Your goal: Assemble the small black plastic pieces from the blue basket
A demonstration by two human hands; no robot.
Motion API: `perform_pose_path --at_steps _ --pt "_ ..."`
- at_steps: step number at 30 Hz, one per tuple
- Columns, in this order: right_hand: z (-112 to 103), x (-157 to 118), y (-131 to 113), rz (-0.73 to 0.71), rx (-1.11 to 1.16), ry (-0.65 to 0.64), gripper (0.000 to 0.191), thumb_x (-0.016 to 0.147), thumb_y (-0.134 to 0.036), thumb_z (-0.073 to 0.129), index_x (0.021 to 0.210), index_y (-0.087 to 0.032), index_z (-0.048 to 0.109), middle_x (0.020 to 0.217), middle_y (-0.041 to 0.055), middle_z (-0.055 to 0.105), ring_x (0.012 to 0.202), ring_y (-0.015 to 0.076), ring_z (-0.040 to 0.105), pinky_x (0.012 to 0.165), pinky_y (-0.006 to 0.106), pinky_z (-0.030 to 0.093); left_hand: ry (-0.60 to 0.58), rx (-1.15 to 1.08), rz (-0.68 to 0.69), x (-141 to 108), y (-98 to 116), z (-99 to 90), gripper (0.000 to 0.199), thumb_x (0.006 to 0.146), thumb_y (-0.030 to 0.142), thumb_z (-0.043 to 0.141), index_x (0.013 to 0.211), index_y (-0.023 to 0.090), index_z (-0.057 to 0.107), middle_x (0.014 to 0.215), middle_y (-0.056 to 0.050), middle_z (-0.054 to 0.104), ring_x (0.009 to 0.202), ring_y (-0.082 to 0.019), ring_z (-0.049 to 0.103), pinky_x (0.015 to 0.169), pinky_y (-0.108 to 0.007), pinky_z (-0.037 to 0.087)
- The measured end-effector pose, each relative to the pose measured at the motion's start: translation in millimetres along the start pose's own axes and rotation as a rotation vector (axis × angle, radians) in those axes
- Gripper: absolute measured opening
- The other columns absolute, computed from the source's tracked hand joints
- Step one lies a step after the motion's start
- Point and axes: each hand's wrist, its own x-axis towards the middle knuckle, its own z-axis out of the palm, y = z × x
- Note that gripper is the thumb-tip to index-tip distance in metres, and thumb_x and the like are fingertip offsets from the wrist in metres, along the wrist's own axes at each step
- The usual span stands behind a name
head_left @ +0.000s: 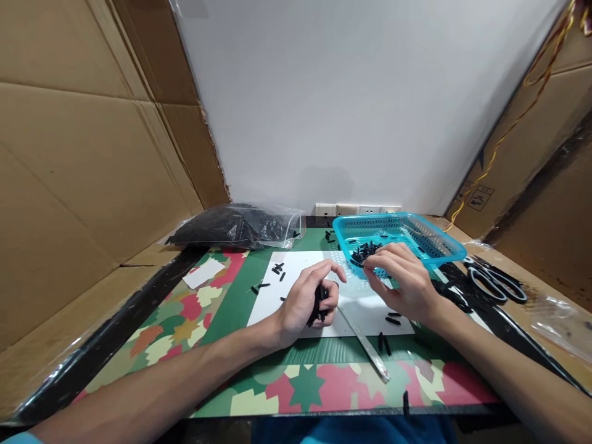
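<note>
My left hand (311,296) curls round a handful of small black strips (318,306) above the white sheet (263,311). Thumb and fingers of my right hand (404,280) are pinched together at the near left rim of the blue plastic basket (446,256). A small black strip (356,263) appears to stick out from those fingertips. Behind them, a heap of similar black strips (365,251) lies inside the basket, partly covered by my right hand. Loose black strips (277,269) are scattered over the sheet.
A zip bag (231,227) full of black material lies at the back left. Scissors (493,280) rest on the right. A narrow pale strip (365,345) lies across the sheet's front edge. Cardboard walls (92,123) flank the table, with wall sockets (348,210) behind.
</note>
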Motion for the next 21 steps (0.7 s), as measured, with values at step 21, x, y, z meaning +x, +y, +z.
perform_pose_path --at_steps 21 --pt "19.4 1.2 -30.1 -0.035 0.379 -0.362 0.012 0.102 -0.021 0.056 0.107 -0.020 0.067 0.090 0.0042 0.068 0.085 0.0175 0.057 0.081 0.033 0.047 -0.065 0.086 -0.326 3.4 -18.8 0.0 0.070 0.082 0.089 0.030 0.082 0.022 0.049 0.049 0.006 0.043 0.034 -0.010 0.042 0.031 -0.016 0.025"
